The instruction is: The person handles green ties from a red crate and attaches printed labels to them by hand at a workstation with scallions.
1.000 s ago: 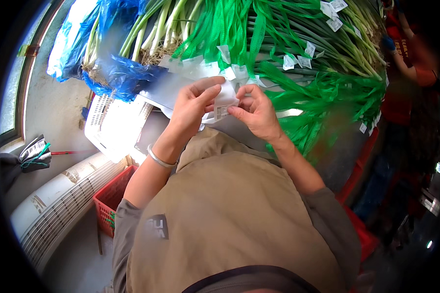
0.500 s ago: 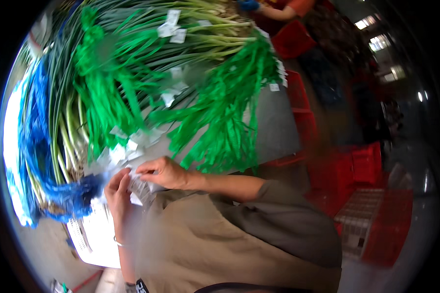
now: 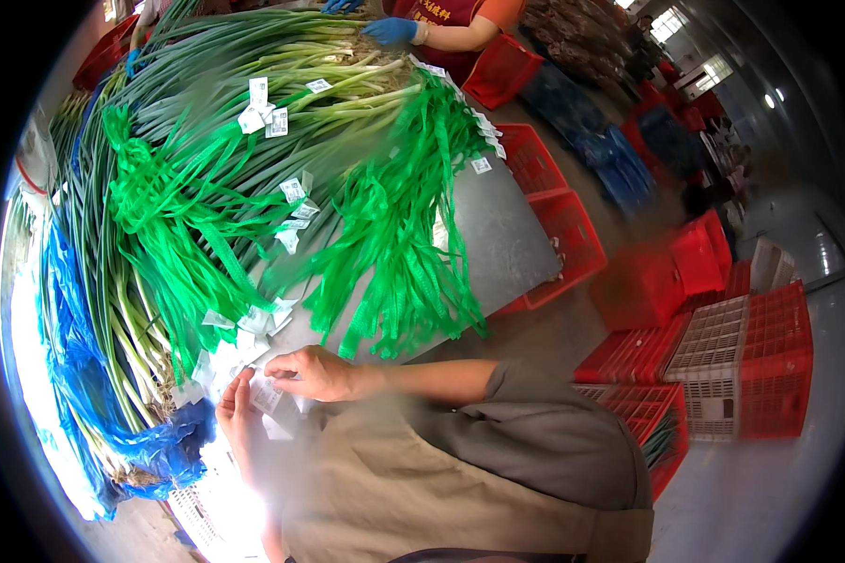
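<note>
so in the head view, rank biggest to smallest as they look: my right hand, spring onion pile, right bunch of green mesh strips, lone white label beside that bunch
1. Spring onion pile
2. Right bunch of green mesh strips
3. Right hand
4. Lone white label

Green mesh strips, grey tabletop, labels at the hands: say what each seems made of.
Green mesh strips: probably plastic netting, from their bright, slightly glossy, net-like weave. Grey tabletop: likely metal, smooth with a dull sheen, though coated board is possible. Labels: white, smooth and printed, so paper or thin plastic film; which one is unclear.
</note>
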`<state>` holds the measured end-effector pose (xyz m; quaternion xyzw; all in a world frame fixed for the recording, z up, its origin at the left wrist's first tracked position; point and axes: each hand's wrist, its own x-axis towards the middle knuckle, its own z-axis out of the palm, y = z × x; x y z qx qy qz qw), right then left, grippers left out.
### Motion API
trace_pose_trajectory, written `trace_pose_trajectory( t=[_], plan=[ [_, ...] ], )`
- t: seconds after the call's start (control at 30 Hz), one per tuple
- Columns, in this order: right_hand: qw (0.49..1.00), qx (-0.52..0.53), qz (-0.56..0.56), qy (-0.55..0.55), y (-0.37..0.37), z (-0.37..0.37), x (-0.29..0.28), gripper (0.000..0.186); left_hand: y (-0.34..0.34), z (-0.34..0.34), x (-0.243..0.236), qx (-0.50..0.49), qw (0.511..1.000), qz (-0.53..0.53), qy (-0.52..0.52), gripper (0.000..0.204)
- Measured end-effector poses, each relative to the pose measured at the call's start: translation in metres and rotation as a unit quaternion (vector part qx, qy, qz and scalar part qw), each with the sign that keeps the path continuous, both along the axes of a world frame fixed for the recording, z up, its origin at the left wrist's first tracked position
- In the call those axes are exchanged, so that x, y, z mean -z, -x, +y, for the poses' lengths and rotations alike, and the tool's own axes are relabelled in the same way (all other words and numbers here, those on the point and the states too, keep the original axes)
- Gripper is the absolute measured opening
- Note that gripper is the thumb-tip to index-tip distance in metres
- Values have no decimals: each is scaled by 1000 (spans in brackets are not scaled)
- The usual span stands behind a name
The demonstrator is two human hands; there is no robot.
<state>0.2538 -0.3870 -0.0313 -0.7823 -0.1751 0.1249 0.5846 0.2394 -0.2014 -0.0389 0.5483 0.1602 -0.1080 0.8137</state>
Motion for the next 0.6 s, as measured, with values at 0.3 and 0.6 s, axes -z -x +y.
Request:
trace_pose_trajectory(
  t=[0.3,0.6],
  plan=[
    [1000,-5,-12,-3,-1,-3,0,31,-1,-6,-16,9,999,15,-36,22],
    [999,4,-40,-17,-3,3,7,26,-1,-3,-14,37,998,-33,-42,23]
  ],
)
